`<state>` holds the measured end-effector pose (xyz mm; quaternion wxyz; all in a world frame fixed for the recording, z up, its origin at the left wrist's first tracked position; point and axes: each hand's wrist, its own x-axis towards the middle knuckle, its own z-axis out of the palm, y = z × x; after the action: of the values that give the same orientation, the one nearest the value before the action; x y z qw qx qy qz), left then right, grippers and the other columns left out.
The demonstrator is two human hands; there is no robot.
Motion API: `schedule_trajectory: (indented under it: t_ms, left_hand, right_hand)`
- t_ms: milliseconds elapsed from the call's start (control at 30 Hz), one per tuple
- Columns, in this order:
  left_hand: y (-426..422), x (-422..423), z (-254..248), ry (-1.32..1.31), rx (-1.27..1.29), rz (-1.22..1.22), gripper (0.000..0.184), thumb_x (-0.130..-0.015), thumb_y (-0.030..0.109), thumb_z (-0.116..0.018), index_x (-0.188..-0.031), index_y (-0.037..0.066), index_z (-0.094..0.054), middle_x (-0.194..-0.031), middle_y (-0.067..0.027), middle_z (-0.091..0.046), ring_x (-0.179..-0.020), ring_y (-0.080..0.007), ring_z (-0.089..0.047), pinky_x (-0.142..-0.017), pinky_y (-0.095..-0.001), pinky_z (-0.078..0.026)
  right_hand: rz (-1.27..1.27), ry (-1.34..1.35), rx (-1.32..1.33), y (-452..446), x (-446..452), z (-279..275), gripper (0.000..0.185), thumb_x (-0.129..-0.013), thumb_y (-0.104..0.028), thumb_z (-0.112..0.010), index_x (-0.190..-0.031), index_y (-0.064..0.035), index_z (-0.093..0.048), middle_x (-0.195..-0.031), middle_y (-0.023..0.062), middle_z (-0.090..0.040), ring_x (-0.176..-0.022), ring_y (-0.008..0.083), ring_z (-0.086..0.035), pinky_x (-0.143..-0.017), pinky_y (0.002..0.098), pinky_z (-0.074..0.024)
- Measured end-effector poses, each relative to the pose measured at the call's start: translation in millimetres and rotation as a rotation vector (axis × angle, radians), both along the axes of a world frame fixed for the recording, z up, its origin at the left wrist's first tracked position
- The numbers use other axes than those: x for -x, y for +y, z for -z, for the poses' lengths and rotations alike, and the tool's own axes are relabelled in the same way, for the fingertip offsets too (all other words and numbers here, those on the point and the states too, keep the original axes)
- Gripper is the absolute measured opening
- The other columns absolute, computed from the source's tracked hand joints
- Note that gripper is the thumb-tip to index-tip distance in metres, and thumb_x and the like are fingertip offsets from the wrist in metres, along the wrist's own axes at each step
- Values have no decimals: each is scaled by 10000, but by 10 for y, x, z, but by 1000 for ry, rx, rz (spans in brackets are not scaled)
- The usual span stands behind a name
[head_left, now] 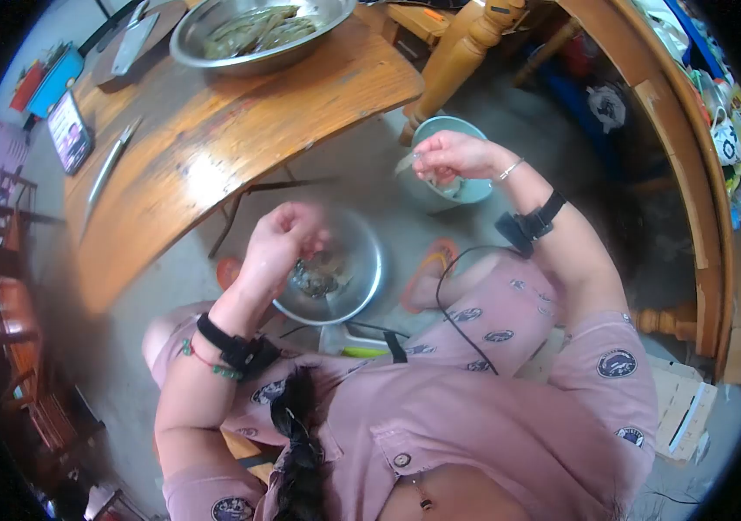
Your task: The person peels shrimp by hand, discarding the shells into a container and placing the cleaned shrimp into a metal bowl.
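Note:
My left hand point(288, 241) is over the near-left side of a shiny metal basin point(375, 273) on the floor. Its fingers are curled together and slightly blurred, so what they hold, if anything, is hidden. Several small greyish, shrimp-like pieces point(318, 282) lie in the basin. Above a pale green bucket point(467, 128), my right hand point(459, 158) pinches a small, thin, whitish piece point(405, 163) whose kind is unclear. Some pale bits show inside the bucket, below that hand.
A wooden table point(318, 108) carries a metal bowl point(192, 56) of shrimp point(257, 33), a cleaver point(134, 45) on a round board point(108, 69), a phone point(68, 135) and a slim pointed tool point(110, 169). A cable point(441, 300) crosses my lap. Wooden furniture point(691, 182) stands at right.

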<state>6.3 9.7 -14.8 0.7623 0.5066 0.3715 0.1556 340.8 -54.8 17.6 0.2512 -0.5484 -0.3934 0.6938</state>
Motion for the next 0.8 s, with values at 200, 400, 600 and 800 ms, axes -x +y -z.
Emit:
schedule_trajectory:
  t_ms: [200, 400, 600, 800]
  left_hand:
    - [-87, -21, 14, 220, -804, 86, 292, -940, 223, -605, -1143, 18, -560, -1016, -30, -632, -818, -89, -575, -719, -248, -481]
    - [-48, 88, -125, 245, -399, 277, 196, -939, 184, -599, -919, -4, -649, -691, 3, -607, -622, -80, -530, -584, -260, -446]
    - [-77, 84, -151, 313, -676, 329, 252, -900, 205, -635, -798, -25, -656, -559, -47, -569, -542, -93, -520, -530, -297, -436]
    - [-63, 19, -26, 378, -849, 454, 254, -885, 217, -638, -807, -24, -660, -594, -108, -613, -543, -171, -589, -545, -345, -461]
  right_hand:
    - [-303, -65, -56, 93, 950, -146, 135, -888, -211, -634, -832, -89, -640, -697, -66, -557, -568, 16, -429, -495, 190, -322]
    - [-414, -317, -239, 152, 1433, -161, 236, -849, -266, -669, -752, -59, -609, -643, -84, -494, -565, 38, -402, -491, 239, -322]
    - [-603, -652, -322, 131, 1263, -192, 207, -770, -190, -626, -715, 3, -575, -599, 34, -524, -565, 121, -471, -529, 322, -392]
    - [-459, -1057, -330, 166, 367, 55, 183, -751, -169, -596, -796, -12, -677, -750, 160, -676, -686, 285, -646, -650, 399, -503]
